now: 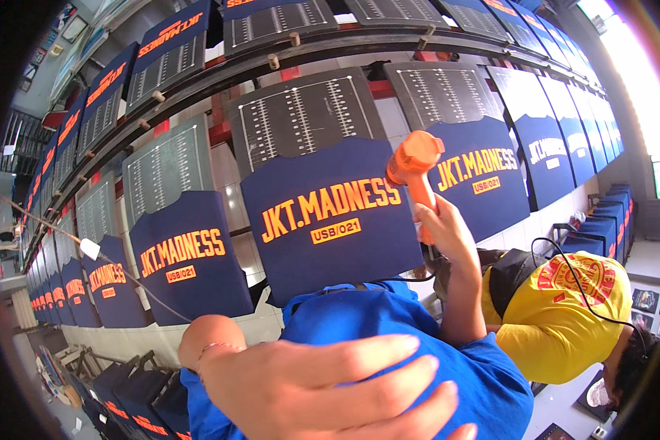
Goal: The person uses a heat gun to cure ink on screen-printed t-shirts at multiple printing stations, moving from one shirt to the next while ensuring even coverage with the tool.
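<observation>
My right hand (451, 229) is closed around the handle of an orange hair dryer (416, 155). The dryer stands upright over the right edge of a navy shirt (330, 260) with orange printed lettering. That shirt is stretched on a dark board (304, 117) marked with white scales. Close to the camera, my left hand (337, 392) spreads its fingers in front of my blue shirt (396, 323) and holds nothing. A dark cord shows below the dryer's handle.
Navy printed shirts lie on boards to the left (180, 271) and right (484, 198). A long dark rail (220, 70) runs behind them, with another row beyond. On my right a person in a yellow shirt (565, 315) bends over. A thin cable (136, 282) crosses the left side.
</observation>
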The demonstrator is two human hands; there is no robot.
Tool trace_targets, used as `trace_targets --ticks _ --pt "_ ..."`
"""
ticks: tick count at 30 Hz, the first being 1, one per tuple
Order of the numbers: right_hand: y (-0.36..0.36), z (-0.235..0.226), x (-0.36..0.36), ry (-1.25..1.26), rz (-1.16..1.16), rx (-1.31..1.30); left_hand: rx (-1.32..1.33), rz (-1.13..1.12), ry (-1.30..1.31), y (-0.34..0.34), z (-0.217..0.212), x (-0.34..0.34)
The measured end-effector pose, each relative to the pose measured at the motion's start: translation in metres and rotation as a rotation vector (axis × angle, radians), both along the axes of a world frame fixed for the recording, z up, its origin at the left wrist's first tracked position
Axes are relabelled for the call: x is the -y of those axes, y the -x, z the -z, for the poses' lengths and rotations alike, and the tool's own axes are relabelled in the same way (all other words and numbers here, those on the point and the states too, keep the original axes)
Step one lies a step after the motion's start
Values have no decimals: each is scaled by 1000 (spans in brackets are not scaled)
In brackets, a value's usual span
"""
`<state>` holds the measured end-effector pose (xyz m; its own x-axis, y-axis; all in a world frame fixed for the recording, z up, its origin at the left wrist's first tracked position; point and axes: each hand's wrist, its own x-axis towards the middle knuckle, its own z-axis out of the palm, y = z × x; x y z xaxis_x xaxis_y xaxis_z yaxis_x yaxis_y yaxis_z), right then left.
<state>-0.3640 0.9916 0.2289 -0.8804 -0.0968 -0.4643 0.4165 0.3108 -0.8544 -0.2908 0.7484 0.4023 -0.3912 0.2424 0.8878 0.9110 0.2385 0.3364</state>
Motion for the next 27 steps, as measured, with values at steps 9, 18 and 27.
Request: trace_targets --ticks 9,18,27 --pt "-17 -3 -9 55 48 28 130 206 255 5 -30 37" --pt "-34 6 -9 -19 79 -24 329 37 -42 -1 -10 19" --pt "-42 0 -19 69 148 2 817 -701 126 83 273 106"
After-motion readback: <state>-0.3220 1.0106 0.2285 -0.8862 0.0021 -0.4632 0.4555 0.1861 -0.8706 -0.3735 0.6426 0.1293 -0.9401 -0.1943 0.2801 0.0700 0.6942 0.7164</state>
